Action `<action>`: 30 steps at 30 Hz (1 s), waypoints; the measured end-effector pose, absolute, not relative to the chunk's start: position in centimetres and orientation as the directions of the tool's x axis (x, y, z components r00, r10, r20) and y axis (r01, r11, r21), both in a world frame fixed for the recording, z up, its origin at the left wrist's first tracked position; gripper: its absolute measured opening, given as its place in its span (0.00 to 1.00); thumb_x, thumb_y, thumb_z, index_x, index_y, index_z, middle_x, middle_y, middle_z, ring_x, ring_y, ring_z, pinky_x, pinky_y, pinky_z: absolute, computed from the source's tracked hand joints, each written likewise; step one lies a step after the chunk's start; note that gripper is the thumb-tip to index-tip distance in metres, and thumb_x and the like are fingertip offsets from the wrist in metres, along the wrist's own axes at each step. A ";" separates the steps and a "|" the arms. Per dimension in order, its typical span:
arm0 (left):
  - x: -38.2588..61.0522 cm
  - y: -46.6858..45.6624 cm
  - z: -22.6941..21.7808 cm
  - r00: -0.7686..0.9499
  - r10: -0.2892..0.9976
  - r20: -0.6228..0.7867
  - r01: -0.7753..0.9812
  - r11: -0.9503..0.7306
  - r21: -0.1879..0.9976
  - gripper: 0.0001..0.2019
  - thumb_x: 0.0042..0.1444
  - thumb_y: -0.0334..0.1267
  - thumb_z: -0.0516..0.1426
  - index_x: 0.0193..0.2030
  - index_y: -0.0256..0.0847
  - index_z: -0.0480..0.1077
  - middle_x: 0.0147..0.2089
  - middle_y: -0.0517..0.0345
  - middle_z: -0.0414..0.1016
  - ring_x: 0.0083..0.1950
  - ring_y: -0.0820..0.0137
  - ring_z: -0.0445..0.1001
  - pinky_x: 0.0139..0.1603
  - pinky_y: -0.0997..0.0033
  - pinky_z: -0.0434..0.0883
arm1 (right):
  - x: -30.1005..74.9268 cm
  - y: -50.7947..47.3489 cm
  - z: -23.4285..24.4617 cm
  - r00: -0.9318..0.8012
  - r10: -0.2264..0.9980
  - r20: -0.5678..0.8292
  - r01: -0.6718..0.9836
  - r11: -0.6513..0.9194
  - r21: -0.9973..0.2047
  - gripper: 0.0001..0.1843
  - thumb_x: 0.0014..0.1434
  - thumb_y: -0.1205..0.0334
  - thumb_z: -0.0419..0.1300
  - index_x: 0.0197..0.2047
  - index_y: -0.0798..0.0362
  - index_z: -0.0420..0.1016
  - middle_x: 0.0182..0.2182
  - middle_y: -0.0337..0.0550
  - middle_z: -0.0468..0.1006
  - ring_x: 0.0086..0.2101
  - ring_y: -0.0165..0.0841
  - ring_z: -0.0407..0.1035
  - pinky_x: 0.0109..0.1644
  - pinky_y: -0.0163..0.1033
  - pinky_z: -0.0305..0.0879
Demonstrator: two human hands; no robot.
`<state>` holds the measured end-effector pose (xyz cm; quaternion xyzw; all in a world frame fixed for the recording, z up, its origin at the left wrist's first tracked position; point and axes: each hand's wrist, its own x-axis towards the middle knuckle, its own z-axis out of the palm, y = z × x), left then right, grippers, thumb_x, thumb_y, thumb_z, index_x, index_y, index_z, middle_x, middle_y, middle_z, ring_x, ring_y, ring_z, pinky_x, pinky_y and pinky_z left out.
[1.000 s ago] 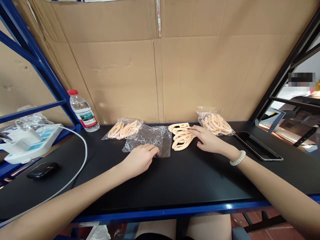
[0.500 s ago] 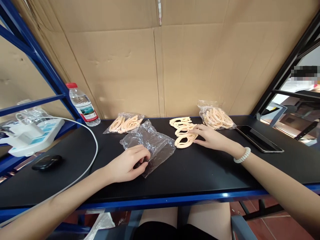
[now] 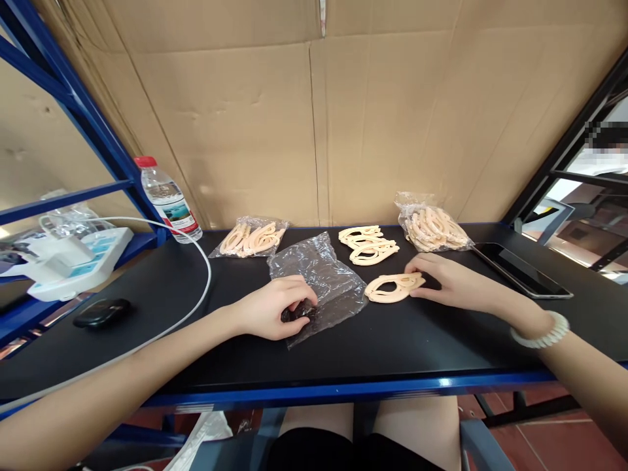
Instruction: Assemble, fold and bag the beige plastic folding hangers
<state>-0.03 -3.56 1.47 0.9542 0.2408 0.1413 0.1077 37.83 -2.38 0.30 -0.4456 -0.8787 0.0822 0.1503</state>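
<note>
My left hand [image 3: 280,307] is closed on the near left edge of a clear plastic bag [image 3: 326,278], which lies flattened on the black tabletop. Between the thumb and fingers of my right hand [image 3: 436,278] is the right end of a flat beige looped piece [image 3: 387,296]; its left end points at the bag's edge. Just behind it more beige looped pieces [image 3: 367,247] lie overlapping. A filled clear bag of such pieces [image 3: 252,239] lies at the back left, and another filled bag [image 3: 434,229] at the back right.
A tablet-like device [image 3: 523,269] lies at the right. To the left are a water bottle [image 3: 171,203], a black case [image 3: 101,314], a power strip [image 3: 83,268] and a white cable [image 3: 209,281]. A cardboard wall [image 3: 235,131] closes off the back.
My right hand has drawn one beige looped piece away from the others, toward me and rightward. My left hand keeps hold of the bag, and the view has shifted slightly.
</note>
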 end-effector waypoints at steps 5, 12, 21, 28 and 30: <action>1.3 -3.3 1.0 0.874 0.420 0.245 0.357 -0.896 0.262 0.07 0.53 0.29 0.54 0.39 0.39 0.68 0.29 0.59 0.67 0.34 0.68 0.66 0.33 0.72 0.66 | 39.1 -8.0 -0.8 -0.456 0.859 0.232 0.782 0.511 -0.358 0.19 0.61 0.53 0.59 0.55 0.45 0.70 0.49 0.47 0.76 0.47 0.45 0.72 0.49 0.47 0.70; 1.8 -4.2 0.3 0.843 0.384 0.377 0.337 -0.923 0.187 0.08 0.58 0.29 0.53 0.43 0.39 0.68 0.33 0.56 0.70 0.36 0.67 0.67 0.39 0.70 0.67 | 38.0 -11.5 -1.9 -0.386 0.852 0.354 0.779 0.507 -0.369 0.15 0.67 0.56 0.53 0.53 0.47 0.73 0.49 0.47 0.77 0.48 0.41 0.72 0.50 0.44 0.71; 1.0 -4.2 0.8 0.793 0.464 0.396 0.411 -0.886 0.215 0.08 0.60 0.31 0.55 0.46 0.36 0.69 0.38 0.52 0.73 0.41 0.65 0.69 0.43 0.66 0.68 | 37.9 -10.9 -3.2 -0.217 0.754 0.620 0.811 0.493 -0.316 0.12 0.65 0.59 0.57 0.48 0.50 0.78 0.43 0.46 0.80 0.41 0.38 0.76 0.46 0.41 0.72; 1.2 -4.5 0.5 0.769 0.510 0.385 0.458 -0.860 0.224 0.08 0.60 0.34 0.55 0.46 0.37 0.69 0.40 0.52 0.74 0.43 0.64 0.70 0.43 0.65 0.69 | 37.6 -11.3 -3.4 0.070 0.723 0.687 0.770 0.399 -0.498 0.08 0.59 0.57 0.63 0.41 0.47 0.82 0.41 0.42 0.83 0.42 0.39 0.77 0.51 0.44 0.73; 1.2 -4.5 0.4 0.761 0.520 0.387 0.471 -0.854 0.222 0.08 0.60 0.35 0.56 0.46 0.38 0.69 0.40 0.52 0.74 0.43 0.64 0.70 0.43 0.65 0.69 | 37.4 -11.5 -3.2 0.172 0.756 0.632 0.684 0.369 -0.629 0.09 0.56 0.56 0.66 0.40 0.46 0.83 0.41 0.42 0.83 0.42 0.40 0.77 0.49 0.43 0.75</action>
